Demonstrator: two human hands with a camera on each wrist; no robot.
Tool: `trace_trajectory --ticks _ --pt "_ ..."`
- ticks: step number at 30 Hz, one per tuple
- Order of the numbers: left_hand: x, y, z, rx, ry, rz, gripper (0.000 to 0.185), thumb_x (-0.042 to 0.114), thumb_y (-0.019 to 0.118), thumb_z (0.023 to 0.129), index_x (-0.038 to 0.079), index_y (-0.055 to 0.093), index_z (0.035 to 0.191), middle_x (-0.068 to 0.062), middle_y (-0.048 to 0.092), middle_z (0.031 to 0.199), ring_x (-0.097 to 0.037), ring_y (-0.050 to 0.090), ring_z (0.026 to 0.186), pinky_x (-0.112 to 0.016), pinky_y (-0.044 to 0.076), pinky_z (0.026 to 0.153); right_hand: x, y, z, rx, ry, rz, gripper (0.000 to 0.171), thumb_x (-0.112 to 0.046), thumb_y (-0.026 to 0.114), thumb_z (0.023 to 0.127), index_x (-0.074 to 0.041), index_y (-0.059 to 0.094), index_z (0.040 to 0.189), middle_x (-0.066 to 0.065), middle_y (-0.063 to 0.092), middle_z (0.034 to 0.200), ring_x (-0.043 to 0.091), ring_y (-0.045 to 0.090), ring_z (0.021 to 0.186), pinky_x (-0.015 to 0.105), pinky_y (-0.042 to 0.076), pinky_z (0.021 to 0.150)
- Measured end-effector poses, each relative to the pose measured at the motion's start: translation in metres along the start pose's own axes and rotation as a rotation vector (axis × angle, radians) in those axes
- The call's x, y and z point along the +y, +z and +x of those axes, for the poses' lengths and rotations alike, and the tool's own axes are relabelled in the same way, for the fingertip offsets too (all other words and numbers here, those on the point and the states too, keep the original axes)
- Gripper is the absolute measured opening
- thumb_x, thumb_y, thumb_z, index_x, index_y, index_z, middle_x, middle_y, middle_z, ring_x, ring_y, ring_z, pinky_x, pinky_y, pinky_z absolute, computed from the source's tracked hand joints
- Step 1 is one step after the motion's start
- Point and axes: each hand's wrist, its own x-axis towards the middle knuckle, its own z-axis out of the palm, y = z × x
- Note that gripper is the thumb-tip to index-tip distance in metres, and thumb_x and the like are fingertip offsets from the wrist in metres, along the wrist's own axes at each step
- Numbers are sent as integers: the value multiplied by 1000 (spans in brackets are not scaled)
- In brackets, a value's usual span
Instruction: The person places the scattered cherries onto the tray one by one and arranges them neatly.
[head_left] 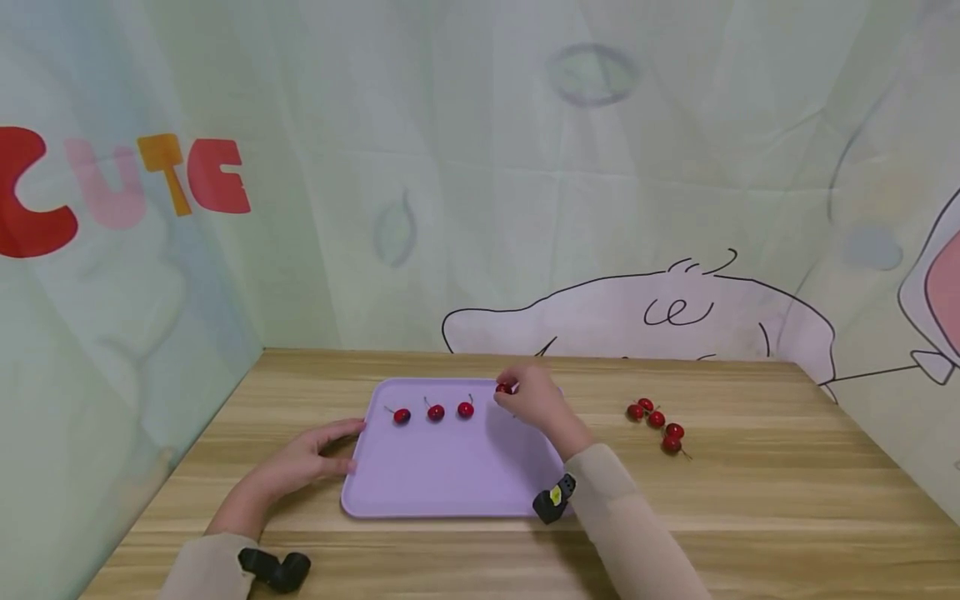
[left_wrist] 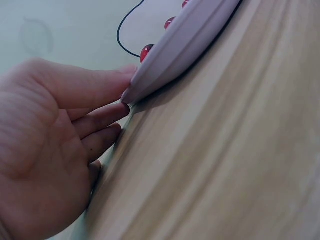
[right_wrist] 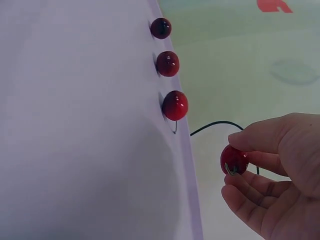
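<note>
Between the thumb and fingertips of my right hand point(head_left: 534, 398), a red cherry point(right_wrist: 234, 160) is pinched above the back right part of the lilac tray point(head_left: 450, 475). Its short stem shows in the right wrist view. Three cherries with thin stems lie in a row along the tray's back: a left one point(head_left: 402, 416), a middle one point(head_left: 436, 412) and a right one point(head_left: 466, 409). My left hand point(head_left: 300, 458) rests at the tray's left edge, its thumb and fingertips touching the rim point(left_wrist: 145, 82) with the fingers extended.
Several more cherries point(head_left: 656, 419) lie in a loose cluster on the wooden table point(head_left: 750, 517), right of the tray. A printed cloth backdrop point(head_left: 315, 250) stands behind the table and along its sides. Black wrist cameras sit on both sleeves.
</note>
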Motion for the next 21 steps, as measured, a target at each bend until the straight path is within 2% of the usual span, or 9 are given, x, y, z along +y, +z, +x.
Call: trace_trajectory --ticks 4,12,21 --pt "0 0 0 2 -4 6 70 22 72 84 1 42 144 -25 30 153 -48 18 141 -67 19 110 -1 5 0 -7 -27 10 17 -8 69 85 1 70 99 8 67 86 16 60 73 25 52 61" --pt "-1 0 0 5 20 12 69 20 73 84 -1 43 143 -26 32 151 -49 20 140 -68 20 109 -3 12 1 -47 -3 39 21 -8 68 87 3 68 106 9 65 92 18 59 77 27 53 64" --pt "0 0 0 5 27 -3 69 18 73 84 -2 43 142 -27 32 151 -49 20 140 -67 19 110 1 17 5 -69 -15 20 18 -7 71 85 2 69 100 10 66 90 17 59 75 27 53 62"
